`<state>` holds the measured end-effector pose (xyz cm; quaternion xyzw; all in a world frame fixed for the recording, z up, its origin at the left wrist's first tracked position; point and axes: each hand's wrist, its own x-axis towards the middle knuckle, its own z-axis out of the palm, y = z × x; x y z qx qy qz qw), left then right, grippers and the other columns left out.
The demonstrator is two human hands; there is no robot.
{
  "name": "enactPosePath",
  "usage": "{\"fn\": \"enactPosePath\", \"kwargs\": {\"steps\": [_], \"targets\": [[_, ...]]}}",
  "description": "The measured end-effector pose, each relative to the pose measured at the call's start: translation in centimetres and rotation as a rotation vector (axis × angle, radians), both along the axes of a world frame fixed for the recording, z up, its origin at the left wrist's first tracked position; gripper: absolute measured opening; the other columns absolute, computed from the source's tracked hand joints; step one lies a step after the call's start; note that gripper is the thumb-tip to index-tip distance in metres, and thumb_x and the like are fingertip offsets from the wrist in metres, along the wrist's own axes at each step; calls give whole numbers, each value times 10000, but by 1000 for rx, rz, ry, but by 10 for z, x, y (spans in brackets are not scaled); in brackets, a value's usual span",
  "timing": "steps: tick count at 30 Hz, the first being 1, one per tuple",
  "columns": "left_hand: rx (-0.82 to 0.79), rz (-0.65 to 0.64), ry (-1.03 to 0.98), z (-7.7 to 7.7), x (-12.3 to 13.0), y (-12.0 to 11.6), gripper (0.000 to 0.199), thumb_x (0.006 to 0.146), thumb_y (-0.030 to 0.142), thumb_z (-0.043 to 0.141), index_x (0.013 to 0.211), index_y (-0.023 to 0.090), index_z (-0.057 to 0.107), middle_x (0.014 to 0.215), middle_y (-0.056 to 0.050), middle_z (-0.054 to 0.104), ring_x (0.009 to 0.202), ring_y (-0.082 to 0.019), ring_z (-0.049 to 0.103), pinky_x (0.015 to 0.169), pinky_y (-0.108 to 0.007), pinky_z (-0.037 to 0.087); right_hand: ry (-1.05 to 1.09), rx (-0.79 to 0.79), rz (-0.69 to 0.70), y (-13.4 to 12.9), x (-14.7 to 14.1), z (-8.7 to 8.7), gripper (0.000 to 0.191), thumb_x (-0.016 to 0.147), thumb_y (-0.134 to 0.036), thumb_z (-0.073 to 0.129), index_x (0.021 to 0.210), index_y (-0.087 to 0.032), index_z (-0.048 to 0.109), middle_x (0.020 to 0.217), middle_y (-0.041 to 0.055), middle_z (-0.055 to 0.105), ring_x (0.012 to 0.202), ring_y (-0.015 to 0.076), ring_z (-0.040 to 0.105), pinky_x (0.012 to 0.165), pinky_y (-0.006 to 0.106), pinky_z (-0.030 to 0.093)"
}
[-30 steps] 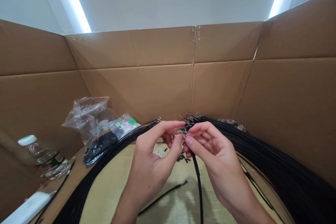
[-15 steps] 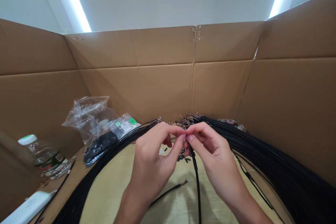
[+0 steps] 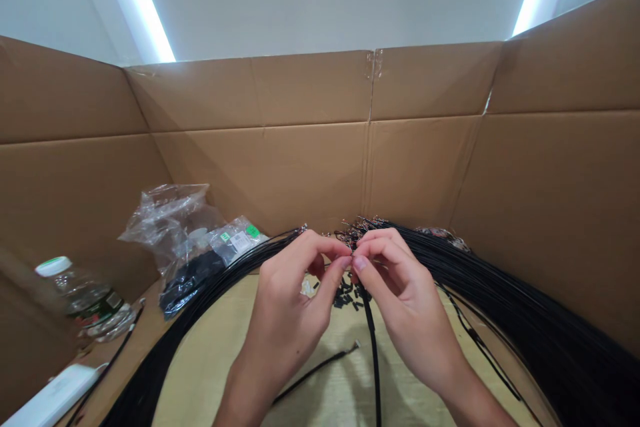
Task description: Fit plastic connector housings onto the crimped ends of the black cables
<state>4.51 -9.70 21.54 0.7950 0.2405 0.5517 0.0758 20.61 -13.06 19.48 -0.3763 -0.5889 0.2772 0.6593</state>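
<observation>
A black cable (image 3: 373,340) runs up from the bottom edge to my fingertips. My right hand (image 3: 400,287) pinches its upper end between thumb and forefinger. Close against it, my left hand (image 3: 300,300) is closed in a pinch at the same end; the fingertips hide the tiny part between them. Under the hands lie several short black sleeve pieces (image 3: 345,293). A second cable (image 3: 320,373) with a small white connector at its tip rests on the pale yellow surface (image 3: 210,347) below my left hand.
Thick bundles of black cables curve along the left (image 3: 165,347) and right (image 3: 500,293). At left are a water bottle (image 3: 95,303), plastic bags (image 3: 185,267) and a white box-shaped device (image 3: 55,397). Cardboard walls (image 3: 300,167) enclose the work surface.
My fingertips have shifted slightly, with the right-hand fingers raised and curled a little differently. The cable's upper part has moved a little left. Both hands stay together at its end.
</observation>
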Motion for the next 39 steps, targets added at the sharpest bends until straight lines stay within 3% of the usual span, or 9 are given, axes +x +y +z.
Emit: {"fn": "enactPosePath", "kwargs": {"steps": [5, 9, 17, 20, 26, 30, 35, 39], "targets": [[41, -32, 62, -1, -1, 0, 176, 1041, 12, 701, 1034, 188, 709, 895, 33, 709, 767, -101, 631, 733, -234, 490, 124, -88, 124, 0, 1, 4, 226, 1049, -371, 711, 869, -237, 686, 1053, 24, 593, 955, 179, 581, 860, 284, 514], [91, -65, 147, -2, -4, 2, 175, 1059, 12, 684, 1083, 185, 700, 925, 7, 696, 823, -131, 639, 754, -267, 487, 288, -246, 288, -2, 5, 7, 246, 974, -361, 750, 790, -216, 673, 1009, 26, 574, 916, 189, 560, 848, 307, 498], [91, -111, 184, -2, -5, 2, 164, 1075, 45, 668, 1120, 195, 715, 916, -8, 713, 828, -150, 651, 765, -293, 501, 430, -461, 523, 2, 15, 4, 210, 866, -384, 800, 798, -194, 740, 932, 76, 640, 895, 231, 564, 811, 360, 543], [65, -66, 129, -1, -3, -2, 147, 1050, 48, 688, 1020, 190, 707, 851, 21, 699, 752, -120, 630, 721, -262, 490, 246, -316, 412, 2, 15, 5, 186, 945, -367, 758, 851, -212, 718, 952, 51, 632, 902, 212, 603, 836, 344, 548], [-152, -35, 8, 5, -5, -5, 140, 1022, 113, 719, 932, 217, 744, 805, 46, 724, 696, -104, 639, 675, -207, 533, -362, 267, -196, -2, 11, 7, 114, 1022, -144, 683, 944, -226, 686, 1098, 54, 625, 1031, 189, 667, 895, 325, 570], [-242, -60, -12, 6, -6, -3, 148, 1027, 141, 721, 910, 223, 760, 789, 45, 726, 697, -106, 644, 666, -193, 552, -571, 521, -341, 1, 9, 2, 186, 1023, -29, 641, 1065, -211, 643, 1109, 71, 630, 1009, 185, 668, 896, 339, 580], [-218, -101, 1, 6, -7, -2, 115, 1027, 131, 745, 983, 235, 765, 830, 39, 722, 725, -119, 646, 699, -220, 563, -610, 564, -393, 5, 9, -2, 217, 1022, -24, 628, 1089, -226, 590, 1147, 80, 595, 1052, 203, 649, 909, 354, 587], [-162, -115, 28, 4, -10, -1, 152, 1036, 97, 740, 1060, 245, 769, 861, 41, 716, 743, -114, 645, 723, -228, 546, -496, 359, -262, 2, 9, -2, 126, 1075, -124, 585, 1040, -244, 596, 1208, 76, 553, 1138, 206, 627, 968, 352, 574]]}}
